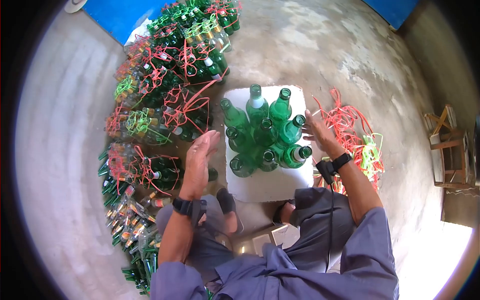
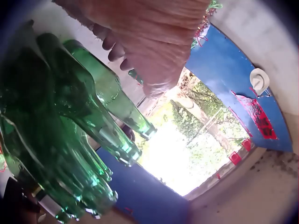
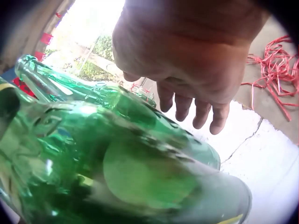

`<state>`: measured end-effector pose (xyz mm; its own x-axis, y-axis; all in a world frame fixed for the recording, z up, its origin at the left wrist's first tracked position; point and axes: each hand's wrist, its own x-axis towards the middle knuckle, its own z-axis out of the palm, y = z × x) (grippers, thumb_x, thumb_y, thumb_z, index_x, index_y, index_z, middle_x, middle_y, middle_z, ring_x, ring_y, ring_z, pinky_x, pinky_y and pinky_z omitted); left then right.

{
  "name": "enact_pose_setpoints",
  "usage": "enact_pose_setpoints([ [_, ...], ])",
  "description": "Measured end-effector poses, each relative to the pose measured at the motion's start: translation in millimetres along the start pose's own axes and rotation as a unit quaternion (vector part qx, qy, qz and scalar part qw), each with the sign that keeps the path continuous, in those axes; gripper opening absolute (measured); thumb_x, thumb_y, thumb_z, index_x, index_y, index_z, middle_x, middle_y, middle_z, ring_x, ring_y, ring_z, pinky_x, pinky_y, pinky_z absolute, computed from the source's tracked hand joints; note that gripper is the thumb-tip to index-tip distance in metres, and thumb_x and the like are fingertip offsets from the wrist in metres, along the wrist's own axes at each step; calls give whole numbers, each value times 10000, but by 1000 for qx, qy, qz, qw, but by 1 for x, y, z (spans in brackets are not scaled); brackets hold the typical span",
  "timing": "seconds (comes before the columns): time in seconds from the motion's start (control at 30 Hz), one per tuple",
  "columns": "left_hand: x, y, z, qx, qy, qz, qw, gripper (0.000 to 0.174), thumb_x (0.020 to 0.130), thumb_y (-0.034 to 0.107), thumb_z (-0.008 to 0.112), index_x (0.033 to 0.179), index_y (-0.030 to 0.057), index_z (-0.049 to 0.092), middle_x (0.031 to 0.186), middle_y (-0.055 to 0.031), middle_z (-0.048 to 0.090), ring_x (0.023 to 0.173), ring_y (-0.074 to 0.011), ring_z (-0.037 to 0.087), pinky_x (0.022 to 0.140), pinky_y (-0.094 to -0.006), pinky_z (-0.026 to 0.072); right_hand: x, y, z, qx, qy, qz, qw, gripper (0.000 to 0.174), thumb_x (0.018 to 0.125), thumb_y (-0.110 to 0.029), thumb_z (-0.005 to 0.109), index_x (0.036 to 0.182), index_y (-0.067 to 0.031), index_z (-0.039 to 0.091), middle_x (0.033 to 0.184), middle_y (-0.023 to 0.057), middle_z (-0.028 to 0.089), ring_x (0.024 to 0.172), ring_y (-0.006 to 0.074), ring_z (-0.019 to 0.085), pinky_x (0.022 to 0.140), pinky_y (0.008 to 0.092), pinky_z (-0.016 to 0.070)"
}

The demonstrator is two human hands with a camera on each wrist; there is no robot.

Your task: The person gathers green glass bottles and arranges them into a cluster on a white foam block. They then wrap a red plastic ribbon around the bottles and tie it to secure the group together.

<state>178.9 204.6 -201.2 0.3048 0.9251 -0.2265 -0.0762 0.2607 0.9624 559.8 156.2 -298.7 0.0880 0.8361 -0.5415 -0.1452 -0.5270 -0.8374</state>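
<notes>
Several green glass bottles [image 1: 265,132] stand upright in a tight cluster on a white-topped low table [image 1: 245,189] before the person. A pale label [image 1: 257,102] wraps the neck of the one at the back. Left of the cluster, with a gap to the glass, the left hand [image 1: 199,162] is held up with its fingers extended and nothing in it. On the opposite side the right hand [image 1: 322,134] has straight, slightly spread fingers close beside the outer bottles. The right wrist view shows this hand [image 3: 187,65] hanging over the bottle sides [image 3: 145,172], its palm bare.
Many bottle bundles [image 1: 195,65] tied with red and green straps line the floor on the left. Loose bottles [image 1: 132,220] lie nearer the person. A tangle of red and green strapping [image 1: 350,120] lies right of the table. A wooden stool [image 1: 450,145] stands far right.
</notes>
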Motion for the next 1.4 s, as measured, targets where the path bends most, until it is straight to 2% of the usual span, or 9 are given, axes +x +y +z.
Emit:
enact_pose_setpoints([
  [0.13, -29, 24, -2, 62, -9, 9, 998, 390, 1010, 262, 527, 1271, -24, 574, 1256, -166, 642, 1186, -233, 603, 1003, -347, 448, -27, -30, -38, 78, 116, -28, 990, 577, 918, -482, 647, 1155, 43, 626, 1094, 168, 689, 1049, 253, 667, 864, 403, 527],
  [0.5, -127, 139, -42, 287, 10, 67, 956, 244, 955, 126, 566, 1108, -45, 649, 1073, -142, 703, 924, -193, 680, 842, -305, 524, -219, -41, -147, 40, 215, -114, 969, 505, 928, -394, 654, 1178, 44, 635, 1074, 148, 698, 971, 236, 700, 814, 342, 560],
  [0.67, -149, 124, -79, 370, -41, 7, 928, 218, 954, 120, 582, 1106, -17, 659, 1029, -71, 683, 929, -130, 622, 846, -266, 489, -256, 81, -185, 51, 301, -74, 949, 410, 939, -327, 642, 1158, 19, 649, 1066, 126, 709, 989, 234, 703, 801, 351, 578],
  [0.7, -153, 117, -82, 382, -29, -59, 922, 228, 948, 145, 609, 1111, -6, 659, 1011, -40, 667, 927, -120, 609, 858, -265, 478, -249, 143, -208, -127, 268, -128, 946, 364, 933, -285, 653, 1134, 18, 654, 1052, 123, 716, 967, 236, 708, 762, 327, 583],
  [0.8, -159, 84, -110, 547, -142, 8, 825, 313, 893, 210, 669, 1116, -8, 647, 1056, -131, 676, 1020, -273, 634, 927, -369, 481, -241, 217, -159, 202, 279, 21, 939, 266, 881, -221, 700, 1034, -9, 656, 943, 128, 714, 823, 235, 710, 725, 335, 596],
  [0.83, -162, 71, -108, 548, -145, 9, 824, 313, 893, 210, 669, 1116, -8, 647, 1056, -131, 676, 1020, -273, 634, 927, -369, 481, -201, 366, -211, -125, 181, -167, 961, 330, 849, -281, 724, 1013, -3, 655, 945, 134, 711, 832, 238, 711, 733, 358, 595],
  [0.93, -166, 39, -98, 592, -63, 90, 799, 316, 881, 218, 670, 1114, 5, 653, 1102, -178, 662, 1070, -342, 617, 960, -405, 470, -219, 235, -84, 227, 242, 132, 934, 286, 857, -281, 704, 958, -14, 685, 900, 110, 721, 774, 170, 693, 676, 319, 568],
  [1.03, -166, 28, -99, 615, -14, 122, 779, 292, 874, 176, 664, 1110, 5, 658, 1119, -173, 658, 1063, -339, 620, 970, -399, 464, -213, 211, -44, -292, 179, -144, 928, 190, 947, -213, 580, 906, -53, 673, 749, 79, 682, 660, 220, 680, 494, 315, 479],
  [1.4, -156, 23, -97, 601, -13, 75, 796, 263, 877, 93, 637, 1119, -5, 658, 1123, -163, 662, 1068, -321, 622, 983, -398, 453, -254, 357, 26, -156, 194, -78, 965, 189, 953, -209, 569, 942, -58, 683, 763, 74, 676, 663, 203, 678, 489, 310, 480],
])
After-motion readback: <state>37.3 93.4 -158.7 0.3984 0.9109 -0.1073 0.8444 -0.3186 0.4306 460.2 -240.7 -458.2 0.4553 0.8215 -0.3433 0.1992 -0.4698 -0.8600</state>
